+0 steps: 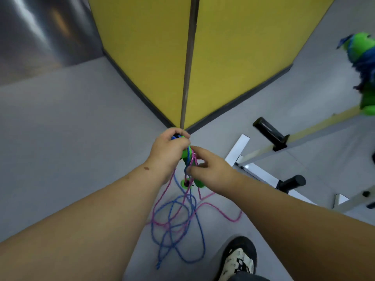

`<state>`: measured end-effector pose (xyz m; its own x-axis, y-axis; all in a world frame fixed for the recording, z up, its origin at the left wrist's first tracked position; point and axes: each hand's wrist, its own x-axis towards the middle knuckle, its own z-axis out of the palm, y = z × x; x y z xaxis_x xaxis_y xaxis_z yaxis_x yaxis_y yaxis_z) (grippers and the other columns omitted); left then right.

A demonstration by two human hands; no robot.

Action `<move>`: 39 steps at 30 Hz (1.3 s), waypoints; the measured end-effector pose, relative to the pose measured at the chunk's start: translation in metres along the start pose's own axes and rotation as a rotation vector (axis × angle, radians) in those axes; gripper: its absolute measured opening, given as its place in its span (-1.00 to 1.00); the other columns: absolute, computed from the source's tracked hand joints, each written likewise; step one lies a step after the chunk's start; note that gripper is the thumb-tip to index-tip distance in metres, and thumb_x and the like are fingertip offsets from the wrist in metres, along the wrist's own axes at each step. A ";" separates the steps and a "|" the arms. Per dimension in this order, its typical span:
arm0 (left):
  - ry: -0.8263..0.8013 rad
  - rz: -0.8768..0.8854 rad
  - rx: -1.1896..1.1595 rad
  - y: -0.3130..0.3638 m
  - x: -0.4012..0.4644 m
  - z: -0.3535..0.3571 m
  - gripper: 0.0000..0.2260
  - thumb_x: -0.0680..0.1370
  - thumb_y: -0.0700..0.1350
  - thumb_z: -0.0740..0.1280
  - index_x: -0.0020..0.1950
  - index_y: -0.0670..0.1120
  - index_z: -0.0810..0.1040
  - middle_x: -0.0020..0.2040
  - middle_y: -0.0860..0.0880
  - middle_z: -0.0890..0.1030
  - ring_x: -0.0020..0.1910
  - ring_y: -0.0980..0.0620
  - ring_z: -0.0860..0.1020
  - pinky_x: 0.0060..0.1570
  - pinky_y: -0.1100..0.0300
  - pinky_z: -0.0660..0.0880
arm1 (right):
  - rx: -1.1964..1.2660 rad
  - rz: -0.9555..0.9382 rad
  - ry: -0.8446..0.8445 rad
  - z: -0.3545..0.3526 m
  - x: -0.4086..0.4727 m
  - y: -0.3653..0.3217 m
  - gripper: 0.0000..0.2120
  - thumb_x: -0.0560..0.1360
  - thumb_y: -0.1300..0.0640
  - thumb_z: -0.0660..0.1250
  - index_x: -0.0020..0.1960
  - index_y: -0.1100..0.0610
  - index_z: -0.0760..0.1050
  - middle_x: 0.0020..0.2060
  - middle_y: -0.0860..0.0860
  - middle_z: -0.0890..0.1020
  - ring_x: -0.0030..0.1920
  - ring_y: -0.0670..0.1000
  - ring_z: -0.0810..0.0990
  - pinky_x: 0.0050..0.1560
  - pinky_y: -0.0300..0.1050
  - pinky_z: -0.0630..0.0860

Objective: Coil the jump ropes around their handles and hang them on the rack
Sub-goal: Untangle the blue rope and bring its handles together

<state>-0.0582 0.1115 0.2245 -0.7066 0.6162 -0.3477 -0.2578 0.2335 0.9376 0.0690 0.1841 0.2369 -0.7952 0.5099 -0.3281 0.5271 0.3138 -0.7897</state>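
Note:
My left hand (169,151) grips the top of a pair of green jump-rope handles (187,154) held upright over the floor. A few turns of pink and blue rope wrap the handles. My right hand (209,168) pinches the rope against the handles lower down. The handles' green ends (195,183) show below my right hand. The rest of the pink and blue rope (178,222) hangs down in loose tangled loops on the grey floor. At the right edge, a coiled jump rope (363,63) with green handles and blue rope hangs on the rack.
The rack's white frame (261,173) with black pegs (267,131) (292,182) stands to the right. A yellow wall corner (186,61) is straight ahead, a metal panel (40,31) at far left. My shoe (238,258) is at the bottom, on grey floor (71,128).

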 end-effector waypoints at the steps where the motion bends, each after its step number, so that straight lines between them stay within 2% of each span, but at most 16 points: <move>1: -0.026 0.023 -0.005 0.022 -0.008 -0.001 -0.76 0.12 -0.07 0.34 -0.24 0.06 0.63 -0.05 -0.25 0.65 -0.08 -0.21 0.61 -0.06 -0.05 0.53 | 0.066 0.001 -0.001 -0.007 -0.008 -0.015 -0.53 0.55 0.09 0.35 0.40 -0.20 0.37 0.08 -0.01 0.63 -0.04 -0.03 0.64 -0.15 -0.34 0.55; 4: -0.068 0.088 0.023 0.076 -0.030 -0.002 -0.67 0.08 -0.02 0.34 -0.17 0.07 0.60 -0.03 -0.18 0.63 -0.07 -0.15 0.59 0.05 -0.11 0.57 | 0.159 -0.004 0.076 -0.025 -0.027 -0.049 -0.66 0.54 0.03 0.39 0.28 -0.18 0.44 -0.05 0.05 0.61 -0.27 0.02 0.57 -0.42 -0.24 0.47; 7: -0.022 0.194 0.081 0.114 -0.051 0.002 -0.75 0.26 -0.07 0.24 -0.09 0.07 0.53 -0.06 -0.14 0.61 -0.13 -0.09 0.55 -0.01 -0.15 0.60 | 0.233 -0.037 0.229 -0.034 -0.038 -0.068 -0.81 0.47 0.02 0.37 0.07 -0.16 0.54 -0.17 -0.02 0.62 -0.32 -0.01 0.54 -0.31 -0.10 0.47; 11: 0.005 0.379 0.212 0.140 -0.067 0.014 -0.86 0.48 -0.16 0.24 -0.07 0.09 0.44 -0.14 -0.08 0.55 -0.30 -0.01 0.45 -0.26 0.07 0.42 | 0.242 -0.073 0.498 -0.041 -0.051 -0.085 -0.88 0.43 0.05 0.29 -0.06 -0.11 0.54 -0.33 -0.11 0.59 -0.38 -0.10 0.50 -0.34 -0.15 0.42; 14: 0.008 0.475 0.302 0.147 -0.071 0.018 -0.84 0.54 -0.20 0.22 -0.03 0.07 0.40 -0.10 -0.07 0.50 -0.34 0.03 0.40 -0.35 0.16 0.30 | 0.269 -0.092 0.550 -0.039 -0.057 -0.093 -0.85 0.47 0.10 0.20 -0.13 -0.07 0.53 -0.41 -0.08 0.53 -0.43 -0.09 0.47 -0.37 -0.07 0.50; 16: 0.005 0.493 0.315 0.151 -0.075 0.020 -0.85 0.54 -0.21 0.21 0.01 0.05 0.40 -0.06 -0.09 0.50 -0.35 0.04 0.39 -0.40 0.21 0.33 | 0.292 -0.092 0.570 -0.039 -0.060 -0.098 -0.81 0.46 0.10 0.16 -0.13 -0.07 0.55 -0.37 -0.03 0.55 -0.36 0.00 0.49 -0.27 0.13 0.62; 18: 0.030 0.491 0.285 0.155 -0.077 0.021 -0.85 0.53 -0.19 0.21 0.00 0.06 0.40 -0.03 -0.12 0.53 -0.35 0.01 0.45 -0.42 0.26 0.38 | 0.313 -0.098 0.573 -0.041 -0.060 -0.098 -0.77 0.47 0.11 0.14 -0.13 -0.04 0.57 -0.40 -0.03 0.53 -0.37 0.03 0.47 -0.28 0.14 0.62; 20: 0.057 0.489 0.218 0.160 -0.081 0.020 -0.84 0.45 -0.10 0.19 -0.07 0.17 0.40 0.01 -0.17 0.57 -0.22 -0.12 0.60 -0.25 0.08 0.57 | 0.344 -0.030 0.614 -0.045 -0.057 -0.093 -0.76 0.51 0.14 0.14 -0.16 0.04 0.58 -0.44 -0.03 0.49 -0.41 0.03 0.45 -0.37 0.03 0.52; 22: 0.084 0.486 0.112 0.171 -0.084 0.015 -0.83 0.37 -0.08 0.16 -0.12 0.17 0.40 -0.03 -0.20 0.58 -0.18 -0.15 0.66 -0.13 -0.07 0.62 | 0.329 0.125 0.653 -0.049 -0.049 -0.075 -0.78 0.50 0.13 0.16 -0.18 0.14 0.56 -0.39 0.09 0.54 -0.37 0.09 0.47 -0.34 0.00 0.49; 25: 0.093 0.505 -0.042 0.195 -0.087 0.006 -0.83 0.35 -0.14 0.14 -0.09 0.02 0.40 -0.09 -0.15 0.52 -0.27 -0.05 0.68 -0.16 0.01 0.54 | 0.214 0.347 0.478 -0.058 -0.052 -0.047 -0.77 0.47 0.21 0.17 -0.05 0.21 0.59 -0.22 0.20 0.62 -0.24 0.21 0.57 -0.20 0.06 0.60; 28: 0.035 0.523 -0.119 0.219 -0.095 0.002 -0.82 0.34 -0.16 0.15 -0.10 -0.03 0.42 -0.12 -0.12 0.51 -0.30 -0.05 0.68 -0.19 0.01 0.53 | 0.201 0.310 0.428 -0.071 -0.067 -0.061 -0.61 0.52 0.26 0.19 0.33 0.14 0.47 -0.10 0.03 0.56 -0.26 -0.01 0.53 -0.31 -0.19 0.45; 30: -0.024 0.542 -0.111 0.232 -0.106 0.003 -0.82 0.34 -0.18 0.14 -0.09 -0.06 0.43 -0.16 -0.10 0.51 -0.30 -0.07 0.68 -0.17 -0.05 0.56 | 0.449 0.180 0.461 -0.083 -0.077 -0.097 -0.66 0.55 0.17 0.21 0.28 0.03 0.54 0.04 0.04 0.63 -0.13 -0.03 0.62 -0.18 -0.16 0.56; 32: -0.068 0.556 -0.153 0.247 -0.117 0.003 -0.83 0.35 -0.20 0.14 -0.09 -0.08 0.43 -0.17 -0.13 0.50 -0.30 -0.11 0.67 -0.08 -0.23 0.61 | 0.850 0.092 0.305 -0.098 -0.089 -0.138 -0.73 0.59 0.00 0.23 0.21 0.04 0.58 0.05 0.13 0.69 -0.07 0.08 0.69 -0.01 -0.02 0.61; 33: -0.081 0.561 -0.189 0.255 -0.122 0.002 -0.83 0.36 -0.22 0.14 -0.10 -0.08 0.43 -0.16 -0.14 0.50 -0.29 -0.13 0.66 -0.06 -0.28 0.61 | 0.970 0.049 0.208 -0.105 -0.098 -0.156 -0.67 0.60 -0.09 0.23 0.20 0.09 0.57 -0.02 0.15 0.69 -0.15 0.12 0.68 -0.04 0.02 0.59; 36: -0.063 0.539 -0.323 0.279 -0.136 -0.006 -0.80 0.44 -0.30 0.10 -0.11 -0.07 0.45 -0.13 -0.12 0.51 -0.25 -0.13 0.67 -0.08 -0.11 0.54 | 0.809 -0.116 0.087 -0.127 -0.131 -0.201 -0.72 0.56 -0.09 0.34 0.13 0.09 0.57 -0.16 0.11 0.64 -0.39 0.00 0.49 -0.36 -0.15 0.44; 39: -0.100 0.479 -0.525 0.293 -0.155 -0.014 -0.79 0.50 -0.27 0.14 0.05 -0.11 0.49 -0.04 -0.16 0.49 -0.24 -0.14 0.63 -0.10 -0.04 0.55 | 0.667 -0.264 0.266 -0.148 -0.152 -0.235 -0.83 0.51 0.08 0.45 0.05 0.10 0.56 -0.24 0.07 0.60 -0.42 -0.05 0.40 -0.45 -0.20 0.38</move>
<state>-0.0335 0.0738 0.5530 -0.7646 0.6318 0.1276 -0.2350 -0.4576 0.8576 0.1101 0.1517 0.5495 -0.7259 0.6876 -0.0156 -0.0302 -0.0546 -0.9981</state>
